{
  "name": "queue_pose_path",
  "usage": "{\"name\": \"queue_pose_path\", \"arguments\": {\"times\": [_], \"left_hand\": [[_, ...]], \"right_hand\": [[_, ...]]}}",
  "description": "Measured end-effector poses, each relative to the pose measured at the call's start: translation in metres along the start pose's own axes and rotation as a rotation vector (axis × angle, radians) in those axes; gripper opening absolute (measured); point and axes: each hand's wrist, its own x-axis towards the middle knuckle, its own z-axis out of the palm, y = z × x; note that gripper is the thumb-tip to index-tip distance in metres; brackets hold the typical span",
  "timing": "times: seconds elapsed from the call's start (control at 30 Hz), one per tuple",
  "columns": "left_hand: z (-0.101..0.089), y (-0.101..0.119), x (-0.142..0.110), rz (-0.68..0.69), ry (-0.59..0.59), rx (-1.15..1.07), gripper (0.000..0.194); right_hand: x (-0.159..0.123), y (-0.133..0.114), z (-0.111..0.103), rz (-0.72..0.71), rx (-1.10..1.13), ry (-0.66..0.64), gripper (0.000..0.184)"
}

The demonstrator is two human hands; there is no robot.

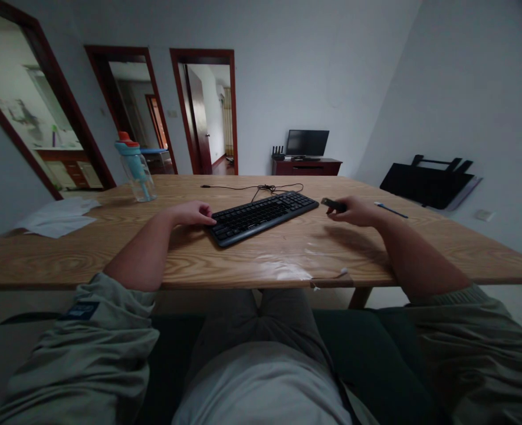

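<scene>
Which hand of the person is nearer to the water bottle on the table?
Left. The left hand rests at the keyboard's left end, right of the water bottle. The right hand, holding a small dark object, is beyond the keyboard's other end.

The room was dim and bluish. Daylight came through the doorways (207, 112) at the back. A pale glare lay on the table (287, 265). Wide-angle distortion bent the edges, and the left side was blurred.
</scene>
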Motion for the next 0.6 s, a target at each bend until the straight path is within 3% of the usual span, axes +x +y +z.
{"name": "queue_pose_path", "arguments": {"times": [0.13,0.27,0.4,0.5,0.6], "left_hand": [[0.0,-0.002,0.001,0.011,-0.003,0.0,0.05],[0.0,-0.009,0.004,0.023,-0.008,-0.027,0.051],[0.0,-0.01,0.005,0.029,-0.013,-0.047,0.053],[0.0,-0.007,0.004,0.027,-0.002,-0.037,0.053],[0.0,-0.005,0.003,0.019,0.008,-0.02,0.052]], "right_hand": [[-0.01,0.045,-0.036,0.066,0.083,0.259,0.023],[-0.039,0.093,-0.045,0.189,0.131,0.425,0.023],[-0.061,0.122,-0.036,0.241,0.038,0.366,0.028],[-0.063,0.129,-0.032,0.231,0.021,0.335,0.039],[-0.06,0.13,-0.031,0.241,0.054,0.225,0.044]]}}
